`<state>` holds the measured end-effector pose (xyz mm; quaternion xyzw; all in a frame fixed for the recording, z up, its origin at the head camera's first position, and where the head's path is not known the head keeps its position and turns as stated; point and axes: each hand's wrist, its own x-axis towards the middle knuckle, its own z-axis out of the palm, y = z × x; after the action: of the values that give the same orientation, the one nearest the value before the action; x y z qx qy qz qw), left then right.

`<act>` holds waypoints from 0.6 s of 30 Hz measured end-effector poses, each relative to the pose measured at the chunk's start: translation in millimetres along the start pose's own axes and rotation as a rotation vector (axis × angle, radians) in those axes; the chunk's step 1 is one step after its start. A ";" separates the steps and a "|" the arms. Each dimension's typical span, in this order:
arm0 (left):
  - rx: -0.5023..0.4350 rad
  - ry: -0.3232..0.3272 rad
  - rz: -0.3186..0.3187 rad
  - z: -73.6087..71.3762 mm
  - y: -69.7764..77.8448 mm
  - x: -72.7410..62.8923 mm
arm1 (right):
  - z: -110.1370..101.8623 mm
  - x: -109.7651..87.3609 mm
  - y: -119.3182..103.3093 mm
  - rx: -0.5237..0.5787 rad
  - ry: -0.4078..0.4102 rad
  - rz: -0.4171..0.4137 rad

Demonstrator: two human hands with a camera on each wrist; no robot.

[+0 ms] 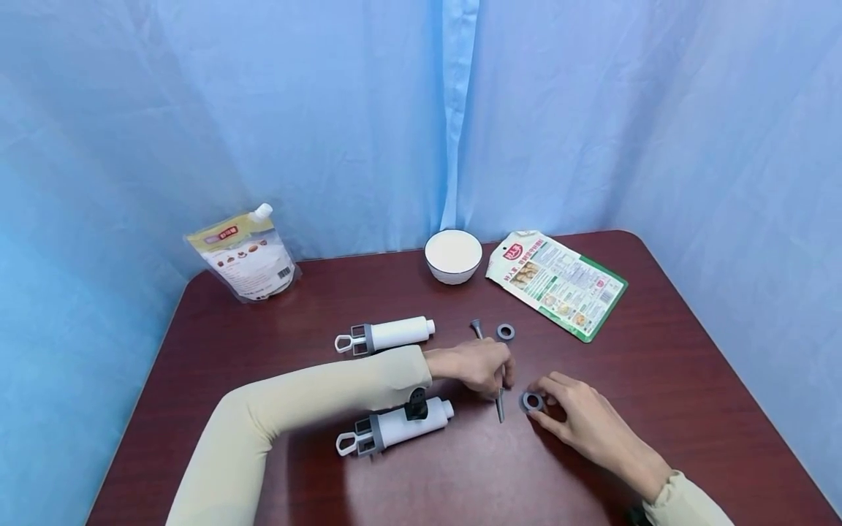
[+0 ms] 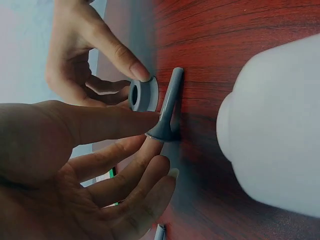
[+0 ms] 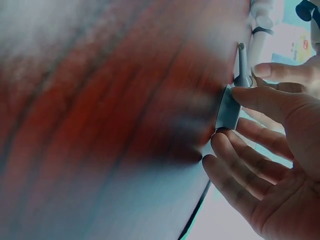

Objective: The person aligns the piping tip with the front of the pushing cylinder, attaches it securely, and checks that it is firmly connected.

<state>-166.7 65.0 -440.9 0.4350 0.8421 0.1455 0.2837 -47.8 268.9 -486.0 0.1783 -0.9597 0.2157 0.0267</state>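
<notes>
Reddish table (image 1: 460, 482); hands (image 1: 582, 420) hold grey ring (image 2: 146, 96) and, apparently, grey nozzle (image 2: 170, 102).

The head view looks forward and down from above the person, far enough back to take in the left hand (image 1: 476, 365), the right hand (image 1: 585, 416), the tabletop (image 1: 658, 351) around them and the blue curtain (image 1: 296, 109) beyond. The left-wrist view sits low and close, turned on its side, facing along the left fingers towards the right hand; a white cylinder (image 2: 280, 130) looms beside them. The right-wrist view, also sideways and near, faces past the right fingertips to the left hand. Both wrist views share the grey ring (image 2: 146, 95) and grey funnel (image 2: 169, 105) between the hands; the head view shows these smaller.
</notes>
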 end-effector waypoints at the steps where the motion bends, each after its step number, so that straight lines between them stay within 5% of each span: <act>1: 0.006 0.001 0.001 0.5 0.3 -0.2 | 0.0 -0.2 0.1 -0.003 0.000 -0.003; 18: -0.002 0.029 0.094 -4.5 2.5 -7.1 | 0.6 0.6 1.3 -0.021 0.012 -0.021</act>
<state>-164.5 60.7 -433.5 0.4716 0.8245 0.1658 0.2650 -48.8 269.5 -487.0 0.1867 -0.9598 0.2062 0.0367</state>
